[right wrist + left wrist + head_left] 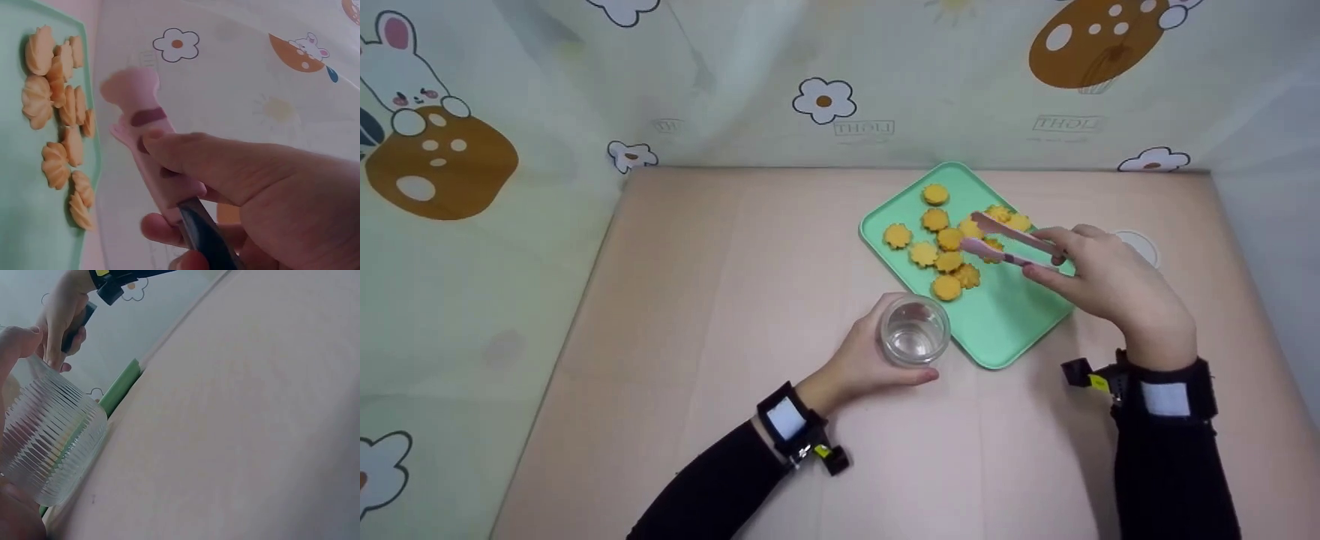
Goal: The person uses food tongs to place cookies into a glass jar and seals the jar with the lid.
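In the head view my left hand point(855, 364) grips a clear glass cup point(916, 337), fingers on its far side and thumb along the near side. Its ribbed wall shows in the left wrist view, tilted, with nothing inside. My right hand point(1121, 285) pinches pink tongs point(160, 180) with a dark metal part at the rear. Their tips are spread apart over the cookies point(949, 261), with no cookie between them. Several golden, scalloped cookies lie on a green tray point(1009, 337), mostly on its left and far side.
The cup overlaps the tray's near-left edge in the head view. A white round item point(1144, 246) lies partly hidden behind my right hand. The pinkish tabletop point(720, 300) meets a patterned curtain point(735, 90) at the back and left. Each wrist carries a strapped camera.
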Motion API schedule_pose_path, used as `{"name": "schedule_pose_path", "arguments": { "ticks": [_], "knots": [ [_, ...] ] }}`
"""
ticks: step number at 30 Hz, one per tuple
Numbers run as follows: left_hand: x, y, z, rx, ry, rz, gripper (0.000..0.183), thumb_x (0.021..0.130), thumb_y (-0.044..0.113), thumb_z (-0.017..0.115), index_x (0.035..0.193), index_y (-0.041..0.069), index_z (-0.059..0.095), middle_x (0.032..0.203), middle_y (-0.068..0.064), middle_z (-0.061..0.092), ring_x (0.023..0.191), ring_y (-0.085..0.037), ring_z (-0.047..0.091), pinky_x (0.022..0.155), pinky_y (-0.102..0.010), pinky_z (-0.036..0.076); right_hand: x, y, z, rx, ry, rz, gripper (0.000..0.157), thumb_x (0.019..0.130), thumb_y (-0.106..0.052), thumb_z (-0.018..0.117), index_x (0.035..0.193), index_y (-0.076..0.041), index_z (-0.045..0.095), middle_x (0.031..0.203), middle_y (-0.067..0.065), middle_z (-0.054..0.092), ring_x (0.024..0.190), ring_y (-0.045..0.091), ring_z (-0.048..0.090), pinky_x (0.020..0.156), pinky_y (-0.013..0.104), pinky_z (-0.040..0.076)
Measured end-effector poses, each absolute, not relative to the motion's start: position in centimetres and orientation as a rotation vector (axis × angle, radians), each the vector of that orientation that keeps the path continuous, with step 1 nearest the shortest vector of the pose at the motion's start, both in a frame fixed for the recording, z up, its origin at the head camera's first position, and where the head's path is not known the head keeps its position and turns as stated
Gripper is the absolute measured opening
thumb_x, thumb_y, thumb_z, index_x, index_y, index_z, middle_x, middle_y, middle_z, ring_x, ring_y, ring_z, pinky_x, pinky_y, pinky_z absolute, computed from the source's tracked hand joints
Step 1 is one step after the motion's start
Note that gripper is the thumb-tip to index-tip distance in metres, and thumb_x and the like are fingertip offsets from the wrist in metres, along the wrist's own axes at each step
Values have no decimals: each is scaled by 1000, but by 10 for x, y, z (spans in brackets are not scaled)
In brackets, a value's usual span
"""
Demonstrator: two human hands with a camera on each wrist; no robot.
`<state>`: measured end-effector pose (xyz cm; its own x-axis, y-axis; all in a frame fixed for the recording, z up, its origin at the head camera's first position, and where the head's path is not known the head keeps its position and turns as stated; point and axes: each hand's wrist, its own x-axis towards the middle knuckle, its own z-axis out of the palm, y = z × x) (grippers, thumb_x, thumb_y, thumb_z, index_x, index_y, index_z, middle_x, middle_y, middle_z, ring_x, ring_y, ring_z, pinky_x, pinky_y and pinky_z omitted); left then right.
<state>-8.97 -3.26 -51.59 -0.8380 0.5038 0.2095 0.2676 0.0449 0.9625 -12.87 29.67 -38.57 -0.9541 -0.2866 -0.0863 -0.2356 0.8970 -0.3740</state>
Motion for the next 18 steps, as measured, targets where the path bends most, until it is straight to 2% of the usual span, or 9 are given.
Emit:
{"name": "schedule_pose_path", "arguments": {
  "ticks": [18],
  "knots": [
    [-89, -33, -515, 804, 2144, 1881, 94, 72, 30, 104, 150, 27, 53, 144, 8, 66, 137, -20, 62, 120, -43, 47, -138, 257, -419, -275, 3056, -458, 57, 105, -41, 73, 143, 1, 64, 106, 25, 65, 85, 42, 66, 69, 56, 57]
  ]
}}
